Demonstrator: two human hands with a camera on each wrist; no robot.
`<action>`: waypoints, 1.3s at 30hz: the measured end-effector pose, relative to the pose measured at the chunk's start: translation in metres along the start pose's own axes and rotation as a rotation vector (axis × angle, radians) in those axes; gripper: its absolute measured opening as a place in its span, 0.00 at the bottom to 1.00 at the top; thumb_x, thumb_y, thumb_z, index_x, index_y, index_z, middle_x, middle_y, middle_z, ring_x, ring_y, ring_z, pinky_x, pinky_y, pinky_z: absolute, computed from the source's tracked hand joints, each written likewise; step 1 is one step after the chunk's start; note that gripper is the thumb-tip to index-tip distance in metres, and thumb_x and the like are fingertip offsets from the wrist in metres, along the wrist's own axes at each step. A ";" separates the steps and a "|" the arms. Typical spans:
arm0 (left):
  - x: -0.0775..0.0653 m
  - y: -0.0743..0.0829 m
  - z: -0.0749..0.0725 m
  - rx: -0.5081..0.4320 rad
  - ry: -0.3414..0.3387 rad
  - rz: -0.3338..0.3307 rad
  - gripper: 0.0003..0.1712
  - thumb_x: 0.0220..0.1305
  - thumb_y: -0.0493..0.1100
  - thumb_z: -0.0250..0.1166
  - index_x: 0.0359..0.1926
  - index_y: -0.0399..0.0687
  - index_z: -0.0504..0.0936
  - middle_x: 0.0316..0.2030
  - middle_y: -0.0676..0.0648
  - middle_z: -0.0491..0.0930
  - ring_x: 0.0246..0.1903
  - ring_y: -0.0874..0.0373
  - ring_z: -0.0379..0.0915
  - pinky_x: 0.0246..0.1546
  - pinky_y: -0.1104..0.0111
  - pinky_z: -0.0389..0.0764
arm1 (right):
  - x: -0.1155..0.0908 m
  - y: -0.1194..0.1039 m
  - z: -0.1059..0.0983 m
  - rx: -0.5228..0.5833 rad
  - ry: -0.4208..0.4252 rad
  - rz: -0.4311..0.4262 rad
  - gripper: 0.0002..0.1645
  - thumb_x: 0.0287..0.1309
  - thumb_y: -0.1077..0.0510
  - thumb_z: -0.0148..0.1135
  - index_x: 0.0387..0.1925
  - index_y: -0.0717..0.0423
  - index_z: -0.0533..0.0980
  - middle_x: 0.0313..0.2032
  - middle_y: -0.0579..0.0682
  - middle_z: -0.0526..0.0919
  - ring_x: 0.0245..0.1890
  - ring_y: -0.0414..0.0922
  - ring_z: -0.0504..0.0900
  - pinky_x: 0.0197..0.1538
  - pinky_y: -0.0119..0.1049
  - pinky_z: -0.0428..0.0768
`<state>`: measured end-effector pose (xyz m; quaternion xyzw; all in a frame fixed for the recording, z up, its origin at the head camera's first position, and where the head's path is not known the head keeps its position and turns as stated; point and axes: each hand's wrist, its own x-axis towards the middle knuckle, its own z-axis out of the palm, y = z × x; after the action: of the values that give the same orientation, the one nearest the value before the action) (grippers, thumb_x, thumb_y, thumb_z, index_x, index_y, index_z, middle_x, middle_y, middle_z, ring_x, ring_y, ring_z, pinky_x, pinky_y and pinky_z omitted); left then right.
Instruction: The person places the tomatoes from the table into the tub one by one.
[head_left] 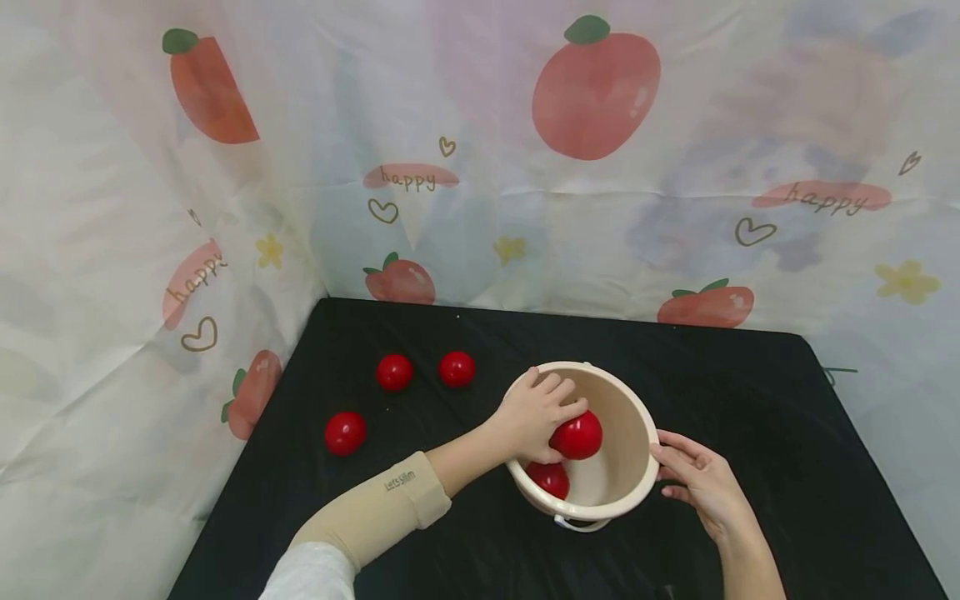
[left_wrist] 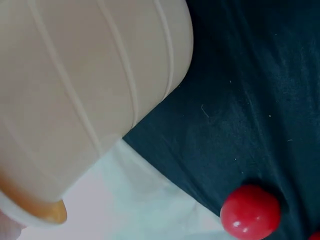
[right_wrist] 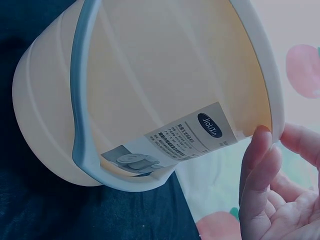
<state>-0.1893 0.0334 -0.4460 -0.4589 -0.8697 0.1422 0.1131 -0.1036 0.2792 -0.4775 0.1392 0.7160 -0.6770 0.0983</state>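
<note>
A cream bucket [head_left: 645, 454] with a handle stands on the black cloth. My left hand [head_left: 534, 415] reaches over its near-left rim and grips a red ball [head_left: 579, 435] inside the opening. Below it, another red ball [head_left: 550, 478] lies in the bucket, partly covered by the hand. My right hand [head_left: 705, 479] pinches the bucket's right rim between thumb and fingers; the right wrist view shows this hand [right_wrist: 285, 202] at the rim beside a printed label [right_wrist: 195, 132]. In the left wrist view the bucket wall [left_wrist: 90, 75] hides nearly all of the left hand.
Three more red balls lie left of the bucket: one ball [head_left: 345, 433] nearer, another ball [head_left: 393, 372] behind it, and a third ball [head_left: 456, 369] closest to the bucket. The black-covered table [head_left: 720, 358] meets a printed curtain [head_left: 480, 100] at the back and left.
</note>
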 end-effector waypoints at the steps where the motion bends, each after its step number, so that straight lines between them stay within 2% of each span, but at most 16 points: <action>1: 0.002 0.001 0.001 0.008 -0.009 0.015 0.43 0.40 0.73 0.60 0.60 0.66 0.64 0.52 0.55 0.66 0.52 0.60 0.60 0.50 0.62 0.64 | 0.002 0.004 -0.002 0.000 -0.002 -0.003 0.26 0.55 0.51 0.63 0.54 0.58 0.71 0.30 0.39 0.84 0.27 0.38 0.80 0.26 0.34 0.79; 4: 0.009 0.005 0.005 0.035 -0.038 0.053 0.42 0.41 0.73 0.58 0.59 0.67 0.64 0.52 0.56 0.66 0.51 0.60 0.60 0.48 0.64 0.64 | 0.008 0.014 -0.007 0.019 -0.009 -0.016 0.25 0.55 0.52 0.63 0.53 0.57 0.73 0.31 0.41 0.84 0.27 0.40 0.81 0.26 0.36 0.80; 6: 0.013 0.007 0.007 0.060 -0.058 0.076 0.42 0.41 0.74 0.57 0.59 0.68 0.64 0.53 0.56 0.65 0.52 0.60 0.59 0.47 0.64 0.63 | 0.009 0.015 -0.009 0.020 -0.026 -0.026 0.19 0.56 0.52 0.62 0.50 0.51 0.75 0.32 0.41 0.84 0.27 0.40 0.81 0.26 0.36 0.80; 10: 0.022 0.012 0.010 0.115 -0.097 0.124 0.42 0.42 0.76 0.56 0.59 0.69 0.63 0.55 0.57 0.64 0.53 0.60 0.58 0.48 0.64 0.63 | 0.000 0.001 -0.001 0.019 0.001 -0.004 0.10 0.56 0.54 0.61 0.41 0.40 0.77 0.30 0.39 0.84 0.26 0.38 0.80 0.25 0.33 0.79; 13: 0.028 0.017 0.011 0.159 -0.136 0.162 0.43 0.42 0.76 0.55 0.60 0.70 0.61 0.56 0.57 0.63 0.54 0.60 0.58 0.50 0.63 0.62 | -0.009 -0.015 0.007 0.020 0.023 0.030 0.08 0.57 0.55 0.61 0.35 0.34 0.76 0.28 0.36 0.83 0.25 0.36 0.79 0.25 0.31 0.78; 17: 0.035 0.023 0.012 0.194 -0.211 0.194 0.43 0.43 0.75 0.55 0.61 0.71 0.59 0.57 0.57 0.62 0.56 0.60 0.57 0.51 0.62 0.62 | -0.013 -0.024 0.012 0.015 0.034 0.054 0.10 0.58 0.56 0.60 0.33 0.32 0.75 0.27 0.36 0.82 0.25 0.35 0.79 0.25 0.30 0.78; 22: 0.043 0.030 0.017 0.209 -0.293 0.201 0.43 0.43 0.75 0.56 0.61 0.73 0.58 0.57 0.58 0.63 0.56 0.61 0.57 0.51 0.62 0.63 | -0.013 -0.023 0.012 0.022 0.036 0.051 0.09 0.57 0.56 0.60 0.33 0.33 0.75 0.27 0.36 0.83 0.25 0.35 0.79 0.25 0.30 0.78; 29: 0.051 0.040 0.021 0.240 -0.336 0.222 0.43 0.44 0.76 0.53 0.62 0.74 0.55 0.58 0.59 0.62 0.56 0.61 0.57 0.50 0.61 0.64 | -0.014 -0.023 0.013 0.027 0.037 0.061 0.10 0.58 0.55 0.60 0.32 0.31 0.75 0.27 0.36 0.82 0.24 0.35 0.79 0.25 0.30 0.78; 39: 0.050 0.050 0.028 0.308 -0.433 0.196 0.46 0.44 0.81 0.46 0.63 0.75 0.49 0.60 0.61 0.58 0.56 0.62 0.55 0.50 0.62 0.63 | -0.013 -0.023 0.013 0.016 0.041 0.079 0.08 0.57 0.54 0.60 0.33 0.32 0.74 0.28 0.36 0.82 0.25 0.35 0.79 0.25 0.30 0.78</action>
<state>-0.1879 0.0983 -0.4863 -0.4772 -0.7932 0.3778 -0.0212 -0.0996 0.2641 -0.4528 0.1818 0.7062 -0.6755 0.1091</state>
